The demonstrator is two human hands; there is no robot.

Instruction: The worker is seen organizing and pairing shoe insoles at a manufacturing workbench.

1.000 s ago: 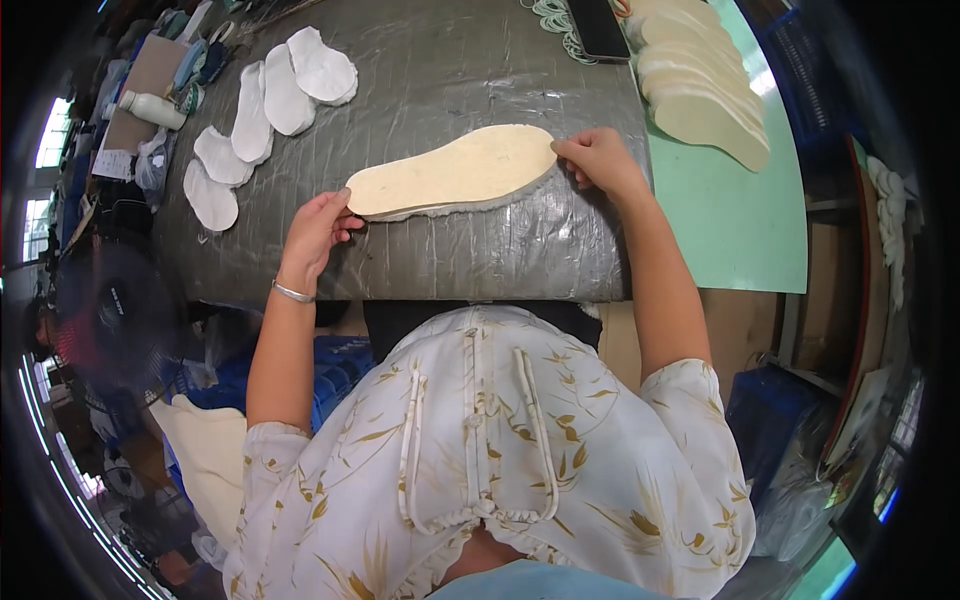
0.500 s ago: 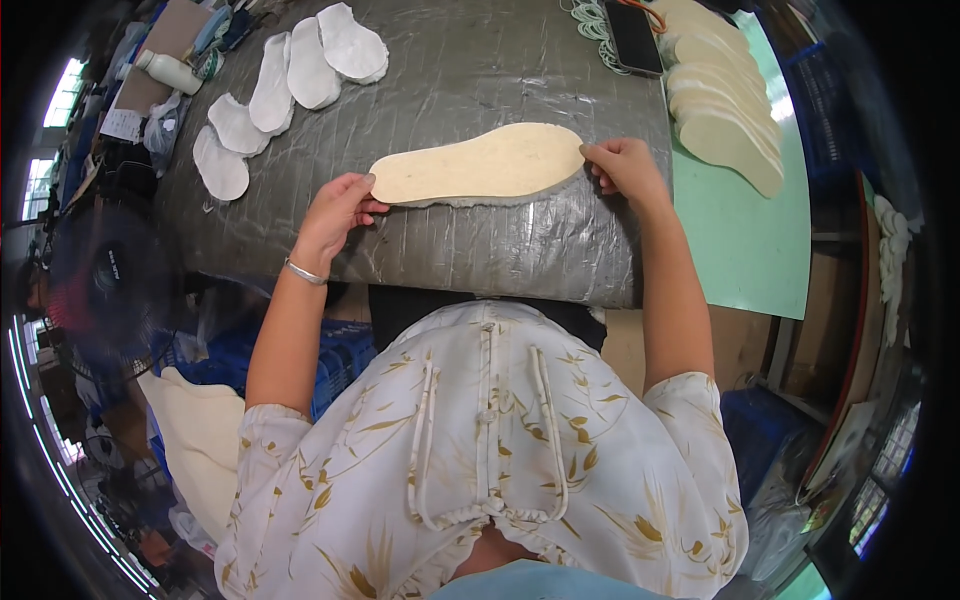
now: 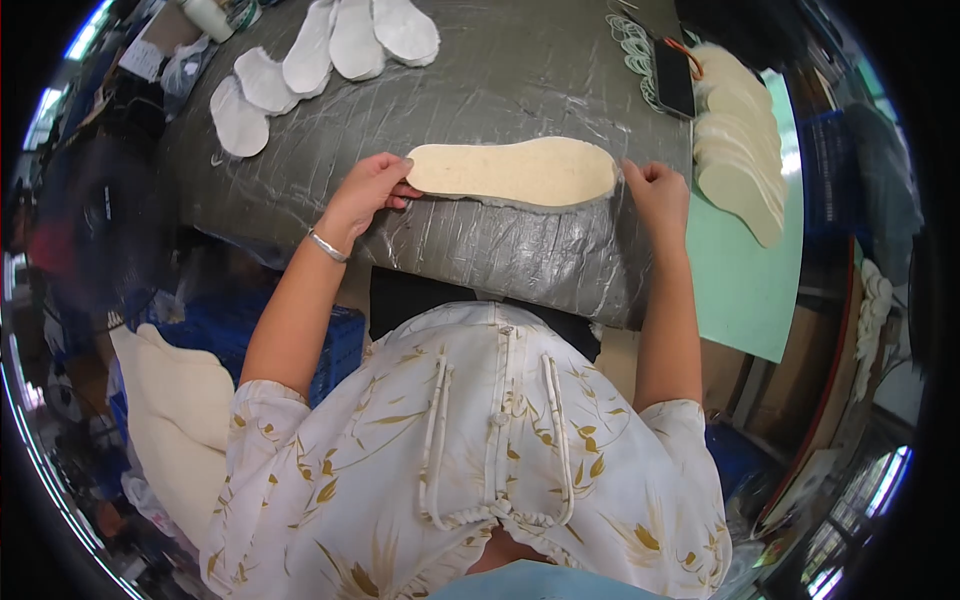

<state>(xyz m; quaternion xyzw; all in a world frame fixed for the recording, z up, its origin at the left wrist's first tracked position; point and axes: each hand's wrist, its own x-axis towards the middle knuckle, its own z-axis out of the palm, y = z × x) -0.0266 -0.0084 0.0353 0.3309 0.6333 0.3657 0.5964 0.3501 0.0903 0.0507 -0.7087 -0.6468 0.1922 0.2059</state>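
A cream insole (image 3: 515, 168) with a fuzzy grey layer showing along its lower edge lies lengthwise over the dark, plastic-covered table (image 3: 540, 265). Its narrow heel end is pinched by my left hand (image 3: 372, 192), thumb on top and fingers beneath. Just off the wide toe end is my right hand (image 3: 657, 195), its thumb and forefinger drawn together. A small gap shows between those fingertips and the insole's rim; whatever they may hold is too small to make out.
Several white fuzzy insoles (image 3: 305, 50) lie at the far left. A phone (image 3: 673, 78) rests beside pale cords (image 3: 632, 55) at the far right. Overlapping cream insoles (image 3: 735, 165) sit on a green sheet (image 3: 740, 290). A fan (image 3: 105, 195) stands left of the table.
The view has shifted, so the table items sit differently in it. My right fingertips have come away from the insole's toe edge; my left hand keeps hold of the heel.
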